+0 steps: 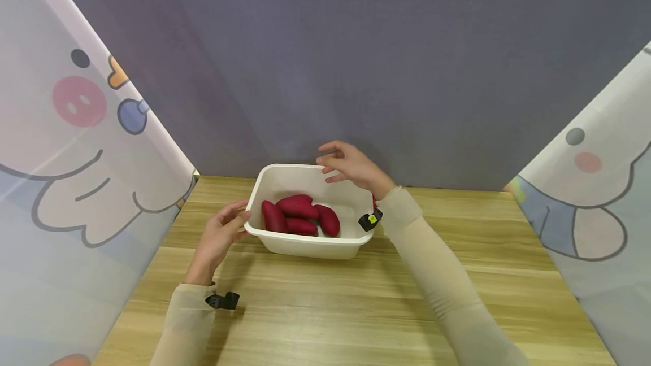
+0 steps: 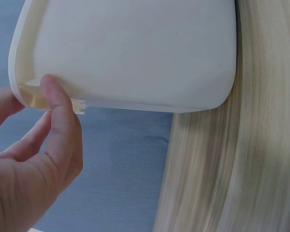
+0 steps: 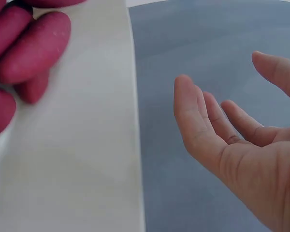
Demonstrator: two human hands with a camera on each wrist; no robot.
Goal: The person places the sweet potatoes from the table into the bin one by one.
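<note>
A white plastic bin stands on the table with several dark red sweet potatoes heaped toward its left side. At the bin's left end, my left hand grips the rim by its front corner. The left wrist view shows that hand's thumb and fingers round the rim's edge. My right hand hovers over the bin's back rim, with nothing in it. Its fingers are loosely bent and spread from the thumb in the right wrist view, apart from the bin wall.
The bin sits on a wood-grain table, close to a grey back panel. Cartoon-printed panels stand at the left and right. Something red, mostly hidden, shows by the right wrist.
</note>
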